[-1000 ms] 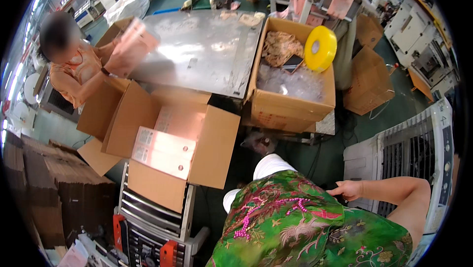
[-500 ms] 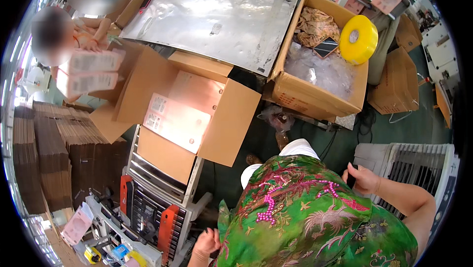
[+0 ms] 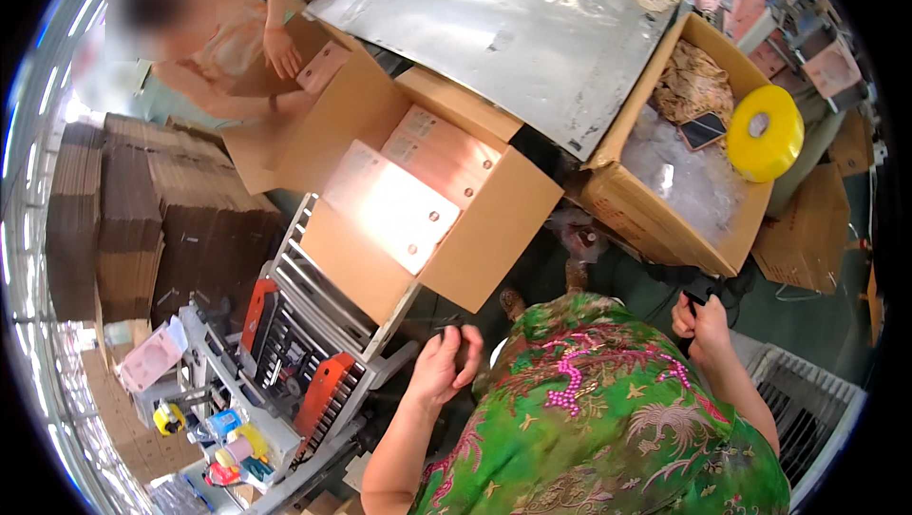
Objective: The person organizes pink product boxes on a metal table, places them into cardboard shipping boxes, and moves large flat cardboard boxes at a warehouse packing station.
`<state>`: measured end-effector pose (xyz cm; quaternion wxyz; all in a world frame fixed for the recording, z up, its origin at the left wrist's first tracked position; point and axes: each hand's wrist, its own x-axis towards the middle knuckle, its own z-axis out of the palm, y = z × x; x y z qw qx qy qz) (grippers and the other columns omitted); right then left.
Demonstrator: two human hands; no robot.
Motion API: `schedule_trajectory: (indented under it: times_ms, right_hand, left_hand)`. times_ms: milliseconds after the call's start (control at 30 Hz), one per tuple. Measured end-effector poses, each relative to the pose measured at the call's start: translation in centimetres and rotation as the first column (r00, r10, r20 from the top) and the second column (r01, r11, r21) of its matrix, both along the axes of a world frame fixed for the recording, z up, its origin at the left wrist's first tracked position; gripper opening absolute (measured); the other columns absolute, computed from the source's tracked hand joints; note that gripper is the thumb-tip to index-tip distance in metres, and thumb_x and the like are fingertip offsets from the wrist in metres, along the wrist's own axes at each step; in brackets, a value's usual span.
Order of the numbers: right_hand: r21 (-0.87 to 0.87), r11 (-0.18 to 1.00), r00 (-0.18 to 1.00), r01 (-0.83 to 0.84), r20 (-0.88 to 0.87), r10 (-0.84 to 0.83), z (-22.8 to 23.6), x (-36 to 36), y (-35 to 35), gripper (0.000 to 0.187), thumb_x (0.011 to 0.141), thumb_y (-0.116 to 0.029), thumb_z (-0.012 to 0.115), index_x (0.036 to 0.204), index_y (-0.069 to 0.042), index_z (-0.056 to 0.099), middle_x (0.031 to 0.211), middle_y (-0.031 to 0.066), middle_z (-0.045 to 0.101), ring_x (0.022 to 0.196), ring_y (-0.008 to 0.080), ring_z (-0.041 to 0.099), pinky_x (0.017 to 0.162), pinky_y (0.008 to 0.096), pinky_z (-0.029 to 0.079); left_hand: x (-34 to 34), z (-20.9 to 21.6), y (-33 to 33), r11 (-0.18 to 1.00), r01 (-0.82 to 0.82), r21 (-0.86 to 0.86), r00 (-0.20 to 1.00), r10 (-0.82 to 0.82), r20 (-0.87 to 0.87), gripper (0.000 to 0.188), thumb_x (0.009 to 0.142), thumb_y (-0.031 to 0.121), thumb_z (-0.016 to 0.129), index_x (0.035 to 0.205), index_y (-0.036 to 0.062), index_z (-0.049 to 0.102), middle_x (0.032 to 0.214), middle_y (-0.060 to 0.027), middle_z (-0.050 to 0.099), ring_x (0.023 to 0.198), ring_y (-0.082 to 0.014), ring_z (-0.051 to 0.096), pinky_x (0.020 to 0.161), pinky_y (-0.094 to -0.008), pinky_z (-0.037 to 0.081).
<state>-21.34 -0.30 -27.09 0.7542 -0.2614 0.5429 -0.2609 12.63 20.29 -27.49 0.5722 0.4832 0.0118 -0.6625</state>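
My left hand (image 3: pixel 443 366) is raised beside the near corner of an open cardboard box (image 3: pixel 503 230), its fingers curled in. Something dark shows at its fingertips, too small to name. On the right, my right hand (image 3: pixel 703 327) grips a small black object (image 3: pixel 701 289) below a second carton. Inside the open box lie pale pink packages (image 3: pixel 389 201), two rows at different heights, with small round marks on their ends. The box flaps are spread outward.
The box rests on a roller conveyor (image 3: pixel 328 292) with orange side parts (image 3: pixel 323 391). The carton (image 3: pixel 655 216) holds clear plastic, cloth, a phone and a yellow tape roll (image 3: pixel 765 133). Flattened cardboard stacks (image 3: pixel 123 211) stand left. A metal table (image 3: pixel 494 30) lies beyond. A co-worker's hand (image 3: pixel 281 51) is near a pink package.
My left hand has risen forward toward the box, and my right hand has moved forward with the black object. The co-worker's arms have shifted, and the packages held earlier are lowered behind the flap.
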Motion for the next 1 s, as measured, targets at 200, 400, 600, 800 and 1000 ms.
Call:
schedule_trajectory:
  times_ms: [200, 400, 600, 800, 1000]
  right_hand:
    - [0.087, 0.984, 0.987, -0.155, -0.014, 0.157, -0.2, 2.1, -0.8, 0.017, 0.086, -0.001, 0.049, 0.101, -0.008, 0.049, 0.056, 0.002, 0.042, 0.038, 0.0065, 0.031, 0.037, 0.0218, 0.021]
    - [0.039, 0.979, 0.937, -0.203, 0.298, 0.182, -1.1, 3.5, -1.4, 0.03, 0.075, 0.0, 0.056, 0.103, -0.007, 0.049, 0.058, 0.0029, 0.041, 0.04, 0.0068, 0.03, 0.037, 0.0223, 0.02]
    - [0.042, 0.981, 0.974, -0.191, 0.133, 0.184, -1.0, 5.6, -1.4, 0.013, 0.088, -0.014, 0.058, 0.093, -0.002, 0.055, 0.059, 0.0007, 0.045, 0.041, 0.0052, 0.03, 0.038, 0.0218, 0.021]
    - [-0.308, 0.769, 0.828, -0.56, -0.201, 0.523, -1.3, 8.2, 0.4, 0.03, 0.094, -0.026, 0.056, 0.075, -0.004, 0.062, 0.065, -0.0011, 0.058, 0.055, 0.0056, 0.044, 0.052, 0.0249, 0.036]
    - [-0.471, 0.402, 0.607, -0.785, -0.451, 0.654, -4.7, 8.3, 2.6, 0.039, 0.089, -0.037, 0.062, 0.103, 0.0, 0.058, 0.084, 0.0154, 0.066, 0.081, 0.0266, 0.064, 0.072, 0.036, 0.049]
  left_hand:
    - [-0.2, -0.8, -2.1, 0.999, -0.018, -0.046, 0.999, 0.016, -0.043, 0.039, 0.1, 0.04, 0.039, 0.097, 0.0036, 0.053, 0.066, 0.0019, 0.042, 0.042, -0.0054, 0.032, 0.039, -0.02, 0.025]
    - [-0.4, -1.1, -3.6, 0.997, 0.075, -0.032, 0.993, -0.078, -0.093, 0.024, 0.099, 0.027, 0.046, 0.108, 0.0051, 0.049, 0.076, 0.0013, 0.041, 0.05, -0.0043, 0.033, 0.04, -0.0178, 0.023]
    - [-2.0, -1.1, -4.8, 0.976, 0.215, 0.035, 0.955, -0.217, 0.203, 0.022, 0.094, 0.026, 0.05, 0.1, 0.0055, 0.052, 0.075, 0.0016, 0.048, 0.056, -0.0038, 0.039, 0.041, -0.0176, 0.025]
    - [-2.2, -2.9, -5.9, 0.937, 0.35, -0.018, 0.924, -0.342, 0.173, 0.026, 0.09, 0.031, 0.051, 0.094, 0.0056, 0.054, 0.074, 0.0007, 0.051, 0.055, -0.0052, 0.041, 0.04, -0.0176, 0.024]
    - [-1.1, -4.3, -6.0, 0.947, 0.321, -0.031, 0.931, -0.321, -0.173, 0.032, 0.097, 0.036, 0.04, 0.09, 0.0049, 0.046, 0.065, -0.0015, 0.044, 0.039, -0.0052, 0.029, 0.032, -0.0196, 0.019]
